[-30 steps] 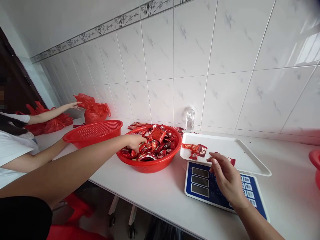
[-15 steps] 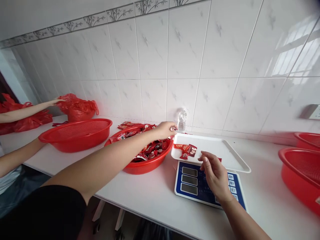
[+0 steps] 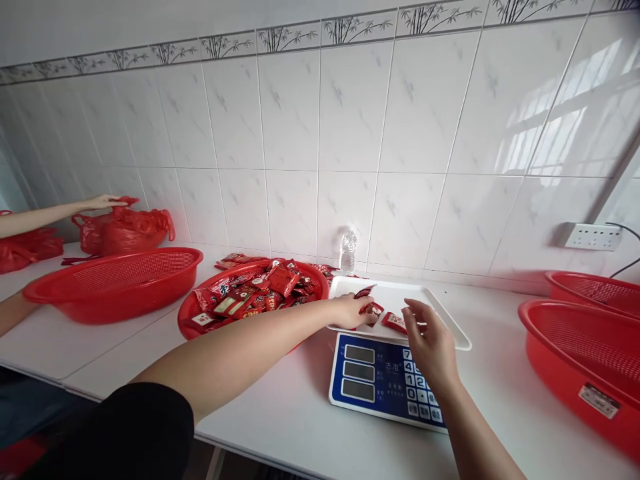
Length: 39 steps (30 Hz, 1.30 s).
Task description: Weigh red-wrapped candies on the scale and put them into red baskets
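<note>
My left hand (image 3: 353, 311) reaches over the near left part of a white scale tray (image 3: 445, 313), its fingers closed on a small red snack packet (image 3: 372, 309). Another dark red packet (image 3: 365, 291) lies just beyond those fingers. My right hand (image 3: 431, 343) hovers over the tray's near edge, fingers curved and apart, beside a red and white packet (image 3: 394, 323). Under the tray is the blue keypad panel of a digital scale (image 3: 385, 370), partly covered by my right hand. A red basket (image 3: 187, 313) heaped with red packets stands to the left, partly behind my left forearm.
Further left is a red perforated basket (image 3: 115, 293). A co-worker's hand (image 3: 105, 201) touches red plastic bags (image 3: 133, 230) by the wall. A clear bottle (image 3: 349, 250) stands behind the tray. More red baskets (image 3: 575, 360) are at right, below a power socket (image 3: 593, 236).
My left hand has moved from the tray's back left corner down onto the packets in it. The view has shifted right. The co-worker's hand has lifted part of a red bag.
</note>
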Tool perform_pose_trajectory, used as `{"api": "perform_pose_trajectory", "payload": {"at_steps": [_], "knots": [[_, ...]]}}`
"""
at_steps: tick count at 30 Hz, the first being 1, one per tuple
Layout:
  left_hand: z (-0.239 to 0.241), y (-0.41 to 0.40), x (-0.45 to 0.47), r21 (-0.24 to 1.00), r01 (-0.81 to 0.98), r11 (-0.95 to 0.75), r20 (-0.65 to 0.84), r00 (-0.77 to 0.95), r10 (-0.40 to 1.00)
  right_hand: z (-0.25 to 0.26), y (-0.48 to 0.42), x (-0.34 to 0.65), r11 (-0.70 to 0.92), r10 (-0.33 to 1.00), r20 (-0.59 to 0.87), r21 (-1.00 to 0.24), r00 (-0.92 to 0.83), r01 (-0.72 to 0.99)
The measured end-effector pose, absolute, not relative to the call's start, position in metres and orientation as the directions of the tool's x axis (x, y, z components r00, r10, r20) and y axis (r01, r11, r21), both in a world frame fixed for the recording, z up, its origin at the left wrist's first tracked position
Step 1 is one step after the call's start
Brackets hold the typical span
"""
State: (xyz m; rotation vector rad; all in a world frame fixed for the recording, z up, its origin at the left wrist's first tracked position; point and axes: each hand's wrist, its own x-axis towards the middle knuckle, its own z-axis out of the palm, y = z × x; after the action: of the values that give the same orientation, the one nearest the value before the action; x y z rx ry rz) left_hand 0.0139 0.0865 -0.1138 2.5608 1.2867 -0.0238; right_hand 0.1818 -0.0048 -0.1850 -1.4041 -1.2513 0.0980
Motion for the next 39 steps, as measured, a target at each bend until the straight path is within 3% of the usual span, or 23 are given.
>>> {"api": "perform_pose_trajectory", "payload": {"at_steps": [3,5,8,11,15,17,19,23,30,35,39], "knots": [[-0.111,0.087,0.015,0.366,0.715,-0.596,0.009,0.637,0.77,-0.185,-0.004,0.181,0.221,0.726,0.592,-0.683,0.35,0.696],[-0.109,0.082,0.014,0.491,0.585,-0.646,0.244,0.62,0.746,-0.185,-0.004,0.18,0.162,0.75,0.583,-0.618,0.311,0.769],[-0.113,0.064,0.006,0.616,0.3,-0.729,0.594,0.431,0.679,-0.188,-0.003,0.178,0.062,0.81,0.519,-0.541,0.274,0.839],[-0.131,0.044,-0.011,0.542,0.178,-0.821,0.754,0.327,0.569,-0.19,-0.001,0.175,0.005,0.862,0.438,-0.51,0.255,0.86],[-0.168,0.038,-0.037,0.265,0.184,-0.946,0.877,0.362,0.316,-0.186,0.002,0.167,0.039,0.895,0.395,-0.533,0.208,0.845],[-0.183,0.042,-0.046,0.115,0.168,-0.979,0.914,0.368,0.17,-0.18,0.004,0.163,0.139,0.912,0.393,-0.564,0.117,0.814],[-0.192,0.045,-0.053,0.039,0.15,-0.988,0.929,0.358,0.091,-0.172,0.007,0.157,0.241,0.919,0.393,-0.593,0.015,0.768],[-0.194,0.044,-0.059,0.111,0.097,-0.989,0.946,0.294,0.135,-0.157,0.025,0.142,0.22,0.947,0.319,-0.556,-0.039,0.802],[-0.197,0.038,-0.058,0.185,0.006,-0.983,0.962,0.203,0.182,-0.151,0.072,0.115,0.149,0.989,0.044,-0.301,-0.142,0.942],[-0.198,0.039,-0.058,0.291,-0.031,-0.956,0.948,0.144,0.284,-0.153,0.084,0.113,0.224,0.973,0.113,-0.251,-0.201,0.942],[-0.195,0.038,-0.058,0.285,-0.035,-0.958,0.953,0.119,0.28,-0.155,0.087,0.115,0.224,0.963,0.206,-0.241,-0.176,0.944]]}}
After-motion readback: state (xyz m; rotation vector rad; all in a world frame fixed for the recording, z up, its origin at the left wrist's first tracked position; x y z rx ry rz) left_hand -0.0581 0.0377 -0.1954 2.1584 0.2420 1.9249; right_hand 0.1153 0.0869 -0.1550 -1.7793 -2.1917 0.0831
